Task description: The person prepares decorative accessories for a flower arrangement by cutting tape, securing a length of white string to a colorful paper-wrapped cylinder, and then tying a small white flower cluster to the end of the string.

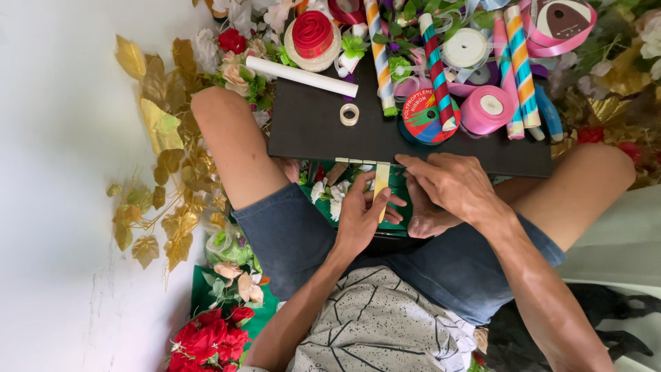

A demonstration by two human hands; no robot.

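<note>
Pale yellow strip held at the edge of the black board

Head view. Pale yellow strip (381, 180) hangs down from the near edge of a black board (310, 127) that lies across the seated person's knees. Left hand (359, 215) comes up from below, fingers closed on the strip's lower part, thumb toward the board. Right hand (451, 184) lies over the board's near edge just right of the strip, index finger stretched left so its tip touches the strip's top; whether this hand pinches anything cannot be told. The two hands are close together, touching around the strip. Several short pale pieces of tape (351, 162) sit in a row along the board edge, just left of the strip.

On the board: a small clear tape roll (349, 114) lying flat near the middle, a white tube (301, 76) at the far left corner, a pink ribbon spool (486, 109), a red, blue and green ribbon spool (421, 117), and striped paper sticks (520, 62) leaning across the far edge. Under the board, between the knees, white artificial flowers (329, 194) on a green surface.

Left of the person: gold artificial leaves (162, 138) against a white wall. Red fabric roses (206, 341) lie on the floor by the left elbow
</note>
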